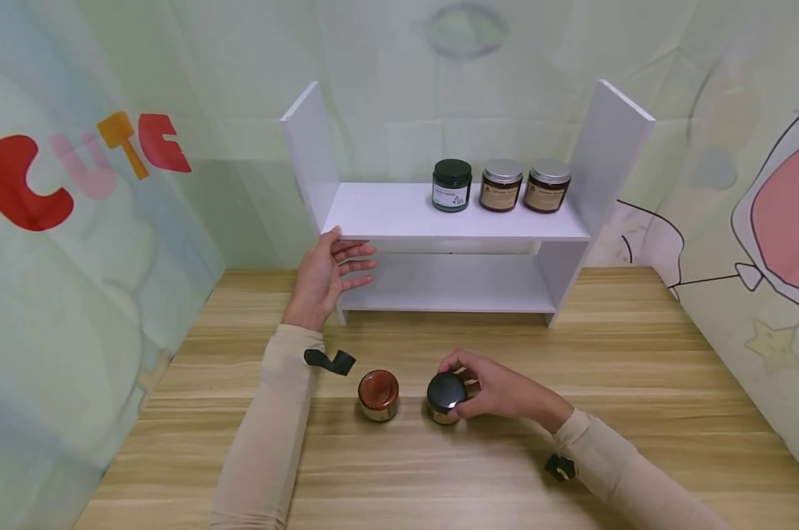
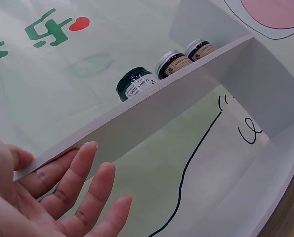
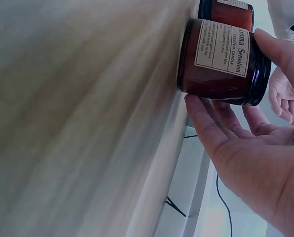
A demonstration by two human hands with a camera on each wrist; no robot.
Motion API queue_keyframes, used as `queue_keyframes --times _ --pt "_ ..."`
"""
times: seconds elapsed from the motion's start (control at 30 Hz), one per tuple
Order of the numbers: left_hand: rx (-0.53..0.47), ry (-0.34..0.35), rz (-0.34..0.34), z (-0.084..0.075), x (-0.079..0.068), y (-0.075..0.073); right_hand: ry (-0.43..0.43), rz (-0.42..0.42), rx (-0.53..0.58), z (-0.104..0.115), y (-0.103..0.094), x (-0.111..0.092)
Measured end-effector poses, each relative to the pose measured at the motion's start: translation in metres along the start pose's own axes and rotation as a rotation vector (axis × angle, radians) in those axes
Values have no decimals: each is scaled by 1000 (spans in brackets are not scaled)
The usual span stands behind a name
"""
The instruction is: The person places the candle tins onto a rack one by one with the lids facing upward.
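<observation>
My right hand [image 1: 505,389] grips an amber scented candle jar [image 3: 221,59] with a black lid, thumb on one side and fingers on the other. The jar is upright at the tabletop. Left of it stands a second amber candle jar [image 1: 378,395], its reddish-brown top showing no black lid. My left hand [image 1: 329,276] pinches the left front edge of the upper board of a white shelf [image 1: 379,210], thumb on top and index finger beneath. Its other fingers are spread below the board in the left wrist view.
On the right half of the upper board stand a dark green candle jar [image 1: 451,185] with a black lid and two brown candle jars [image 1: 501,185] with silver lids. The shelf's lower board [image 1: 452,283] sits just above the wooden table [image 1: 227,383]. A printed cloth [image 1: 240,88] hangs behind.
</observation>
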State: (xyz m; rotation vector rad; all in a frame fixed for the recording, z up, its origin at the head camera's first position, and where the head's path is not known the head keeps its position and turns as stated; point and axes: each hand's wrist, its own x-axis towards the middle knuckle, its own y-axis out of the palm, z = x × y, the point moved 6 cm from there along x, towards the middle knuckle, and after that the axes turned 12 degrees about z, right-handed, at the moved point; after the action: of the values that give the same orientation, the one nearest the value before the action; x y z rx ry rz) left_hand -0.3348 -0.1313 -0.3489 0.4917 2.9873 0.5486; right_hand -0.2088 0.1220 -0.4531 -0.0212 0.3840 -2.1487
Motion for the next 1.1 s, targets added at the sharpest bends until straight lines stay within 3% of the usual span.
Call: queue_keyframes --times 0.47,1.1 --pt "4 5 9 0 0 0 -39 -24 27 -5 2 -2" --pt "1 8 8 0 0 -1 -13 -69 -31 2 -2 -5"
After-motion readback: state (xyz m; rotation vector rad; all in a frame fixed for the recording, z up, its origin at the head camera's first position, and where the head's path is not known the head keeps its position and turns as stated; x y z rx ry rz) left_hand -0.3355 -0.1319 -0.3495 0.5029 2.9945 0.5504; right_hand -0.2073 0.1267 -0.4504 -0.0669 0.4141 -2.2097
